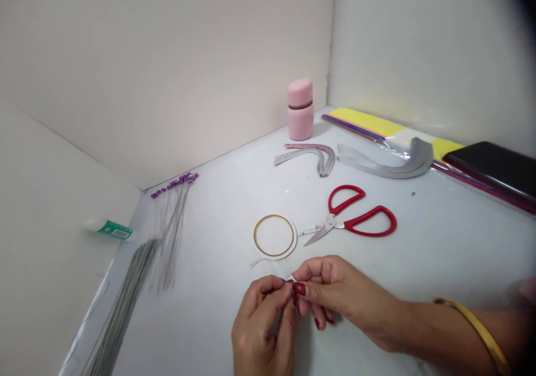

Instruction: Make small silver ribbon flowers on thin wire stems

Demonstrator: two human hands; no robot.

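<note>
My left hand (pixel 259 323) and my right hand (pixel 335 289) meet low in the middle of the white table top (pixel 218 309). Their fingertips pinch a small white paper strip (pixel 290 278), which is mostly hidden by my fingers. Just beyond them lies a cream paper ring with a gold edge (pixel 274 236), and a loose white paper scrap (pixel 262 262) sits at its lower left. Red-handled scissors (pixel 347 215) lie shut to the right of the ring, with their blades pointing toward it. A gold bangle (pixel 473 331) circles my right arm.
Behind stand a pink bottle (pixel 300 109), curled silver strips (pixel 385 161) and a pink-and-silver strip (pixel 307 155). Coloured paper sheets (pixel 360 124) and a black phone (pixel 489 167) lie at the right. Purple-tipped wires (pixel 171 225), grey wires (pixel 121 303) and a white tube (pixel 109 230) lie left, near white walls.
</note>
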